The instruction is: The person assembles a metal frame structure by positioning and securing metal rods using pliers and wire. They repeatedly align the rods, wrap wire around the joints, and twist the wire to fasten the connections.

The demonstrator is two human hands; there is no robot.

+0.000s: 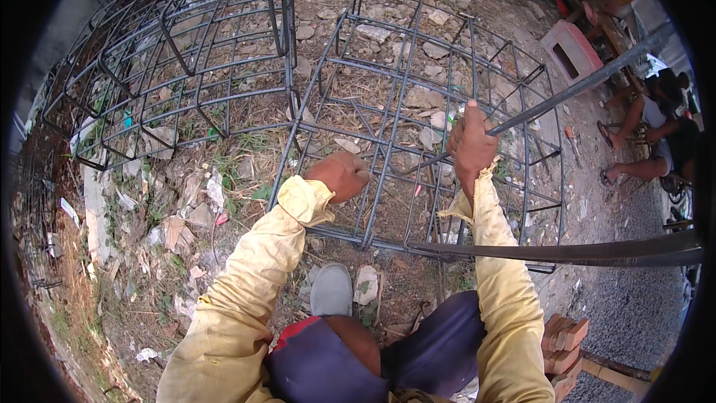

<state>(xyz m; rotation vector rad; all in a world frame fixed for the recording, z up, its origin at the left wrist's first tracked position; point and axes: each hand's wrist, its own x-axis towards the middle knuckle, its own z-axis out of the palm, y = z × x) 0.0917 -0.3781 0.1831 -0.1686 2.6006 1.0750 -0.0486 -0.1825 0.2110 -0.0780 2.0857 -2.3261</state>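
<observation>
A low cage of dark steel reinforcing bars (400, 97) lies on the ground before me. Over its near left part is my left hand (341, 177), fingers curled into a fist; whatever they may hold is hidden. My right hand (473, 149) is wrapped around a dark metal bar (574, 83), thumb pointing up, above the middle of the cage. That bar slants up to the far right. A thinner rod (425, 163) shows left of the fist; I cannot tell if it is the same piece. Another dark, flat-looking bar (582, 254) crosses over my right forearm.
A second, taller rebar cage (190, 63) stands at the far left. Rubble and dry grass cover the ground. Red bricks (563, 347) are stacked at the near right. A pinkish block with a slot (570, 54) and seated people (652, 123) are at the right.
</observation>
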